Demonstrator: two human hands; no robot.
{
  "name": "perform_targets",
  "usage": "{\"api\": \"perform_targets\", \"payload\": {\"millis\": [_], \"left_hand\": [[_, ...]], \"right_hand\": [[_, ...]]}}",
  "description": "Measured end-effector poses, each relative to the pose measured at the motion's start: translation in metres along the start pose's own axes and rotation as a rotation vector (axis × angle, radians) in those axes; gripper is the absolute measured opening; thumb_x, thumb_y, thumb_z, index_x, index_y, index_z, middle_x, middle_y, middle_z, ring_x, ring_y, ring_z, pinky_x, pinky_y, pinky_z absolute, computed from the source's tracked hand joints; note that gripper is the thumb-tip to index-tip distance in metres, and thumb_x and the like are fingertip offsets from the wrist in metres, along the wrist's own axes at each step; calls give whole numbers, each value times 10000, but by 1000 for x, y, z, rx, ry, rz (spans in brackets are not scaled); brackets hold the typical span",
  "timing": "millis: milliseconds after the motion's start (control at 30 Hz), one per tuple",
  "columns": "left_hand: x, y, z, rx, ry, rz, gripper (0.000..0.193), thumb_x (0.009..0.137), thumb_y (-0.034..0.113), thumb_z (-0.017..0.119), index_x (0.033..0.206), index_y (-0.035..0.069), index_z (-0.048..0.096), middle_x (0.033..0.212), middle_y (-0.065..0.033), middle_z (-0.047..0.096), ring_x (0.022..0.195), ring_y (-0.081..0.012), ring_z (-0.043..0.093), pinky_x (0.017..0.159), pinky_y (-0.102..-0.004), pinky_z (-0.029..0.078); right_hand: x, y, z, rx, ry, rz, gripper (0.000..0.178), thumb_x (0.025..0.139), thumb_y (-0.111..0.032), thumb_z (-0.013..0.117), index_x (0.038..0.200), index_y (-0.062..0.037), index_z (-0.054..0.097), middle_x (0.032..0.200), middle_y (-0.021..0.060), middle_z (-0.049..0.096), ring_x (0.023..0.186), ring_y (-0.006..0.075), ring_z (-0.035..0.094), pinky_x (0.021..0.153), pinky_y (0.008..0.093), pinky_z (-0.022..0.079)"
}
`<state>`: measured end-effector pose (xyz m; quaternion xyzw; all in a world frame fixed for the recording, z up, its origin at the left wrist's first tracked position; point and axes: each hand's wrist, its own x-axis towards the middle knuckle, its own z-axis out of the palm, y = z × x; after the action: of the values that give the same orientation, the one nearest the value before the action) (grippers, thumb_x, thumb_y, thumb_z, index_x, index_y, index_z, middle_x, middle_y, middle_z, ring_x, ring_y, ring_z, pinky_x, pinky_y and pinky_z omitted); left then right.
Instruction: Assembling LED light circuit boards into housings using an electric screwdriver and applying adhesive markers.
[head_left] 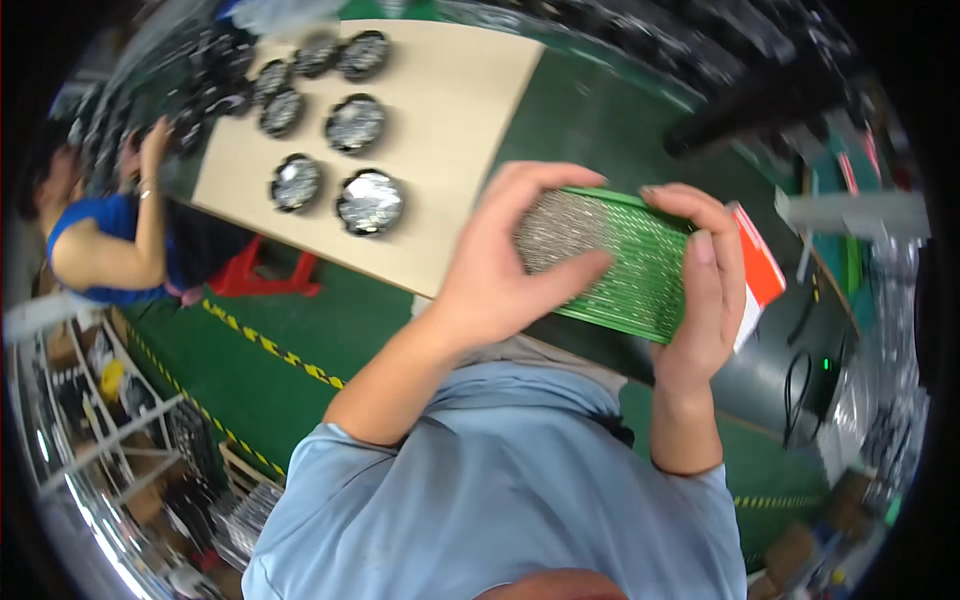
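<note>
Between my two hands is a shallow green tray [645, 270] with rows of slots or holes across its bottom. A dense heap of tiny silvery metal pieces [560, 230], which look like small screws, fills its left part. More bright bits lie along the rows to the right. My left hand [505, 255] is closed on the left end, its thumb lying over the heap. At the right end my right hand [705, 275] is closed round the edge, fingers along the far rim. The tray is held above the dark table.
A beige board [440, 110] carries several round black-rimmed reflector parts [370, 202] at the left. An orange and white box [760, 268] lies just right of my right hand. A black cable [795, 390] is on the dark table [590, 120]. Another person [110, 240] works at far left beside a red stool [265, 272].
</note>
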<state>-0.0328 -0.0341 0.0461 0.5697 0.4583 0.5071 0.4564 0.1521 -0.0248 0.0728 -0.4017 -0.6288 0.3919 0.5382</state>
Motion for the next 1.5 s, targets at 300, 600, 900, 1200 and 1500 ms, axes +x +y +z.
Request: {"api": "perform_targets", "payload": {"millis": [300,600,900,1200,1500], "left_hand": [[-2,5,15,-101,5,-106,501,796,12,789,1269,48,627,1150,-70,573,1065,-150,591,930,-283,484],[0,-2,8,-12,-30,-59,531,806,-20,778,1301,31,593,1153,-65,611,1057,-141,613,922,-280,501],[2,-3,6,120,-77,9,575,817,-4,769,1354,1,566,1237,-81,606,1152,-144,587,1002,-295,465],[8,13,-4,234,-236,145,1104,512,271,992,1478,38,512,1461,-157,482,1374,-314,456,1134,-426,397],[-6,6,-12,156,-244,42,1002,596,146,930,1495,120,487,1386,-152,446,1318,-339,473,1084,-412,441]], "right_hand": [[-6,6,-9,126,31,65,317,1090,-181,434,1210,46,619,1194,100,639,1032,116,584,913,252,446],[-7,17,-14,173,0,53,307,1087,-173,444,1227,45,609,1197,108,638,1047,126,584,925,261,448],[-2,24,-19,64,-72,17,199,962,-19,585,1149,26,632,1244,140,620,1163,206,579,1018,318,428],[1,17,-32,-99,-188,62,219,848,48,671,1057,-18,666,1303,133,606,1240,251,554,1083,371,393],[1,9,-27,-255,-308,140,353,758,44,744,1089,-36,651,1347,147,549,1265,296,535,1086,407,400]]}}
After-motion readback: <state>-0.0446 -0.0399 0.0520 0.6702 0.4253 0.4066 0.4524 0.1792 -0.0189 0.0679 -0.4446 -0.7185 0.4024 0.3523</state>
